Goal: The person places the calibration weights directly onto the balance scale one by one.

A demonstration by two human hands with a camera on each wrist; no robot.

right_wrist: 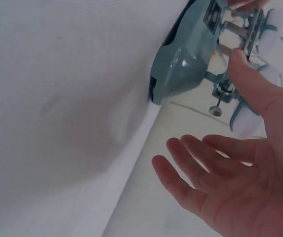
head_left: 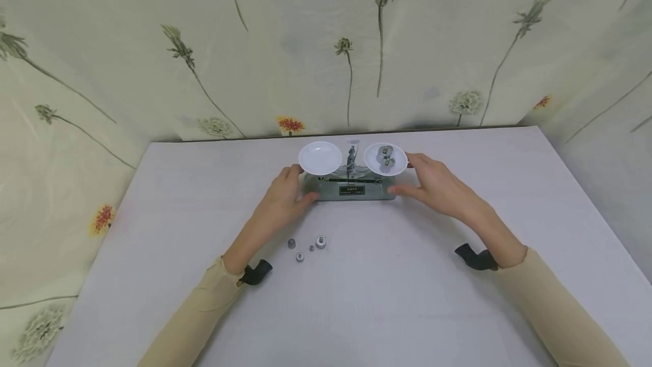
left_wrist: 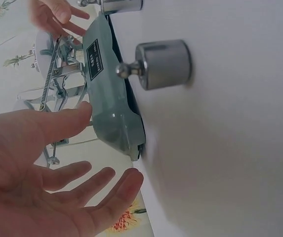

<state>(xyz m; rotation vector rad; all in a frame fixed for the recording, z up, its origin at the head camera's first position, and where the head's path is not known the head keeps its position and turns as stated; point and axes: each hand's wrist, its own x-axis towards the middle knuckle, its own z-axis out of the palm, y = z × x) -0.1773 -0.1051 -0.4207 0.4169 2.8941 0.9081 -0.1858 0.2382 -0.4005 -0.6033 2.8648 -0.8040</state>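
A green balance scale (head_left: pixel 374 192) with two white pans stands near the table's far edge. Several metal weights (head_left: pixel 385 154) sit in its right pan (head_left: pixel 373 167); nothing lies in the left pan (head_left: pixel 320 157). My left hand (head_left: pixel 283 200) is at the scale's left end, and my right hand (head_left: pixel 442 188) is at its right end. In the left wrist view the thumb is close to the green base (left_wrist: pixel 112 111), with the other fingers spread beyond its end. The right wrist view shows the right fingers (right_wrist: pixel 181 180) likewise apart from the base (right_wrist: pixel 183 64); whether either thumb touches the scale, I cannot tell.
Several loose metal weights (head_left: pixel 321 242) stand on the white tablecloth (head_left: pixel 367 293), in front of the scale and to the left. Behind the table's far edge hangs a flower-patterned cloth (head_left: pixel 305 61). A dark curved piece (head_left: pixel 257 272) is fixed at each wrist.
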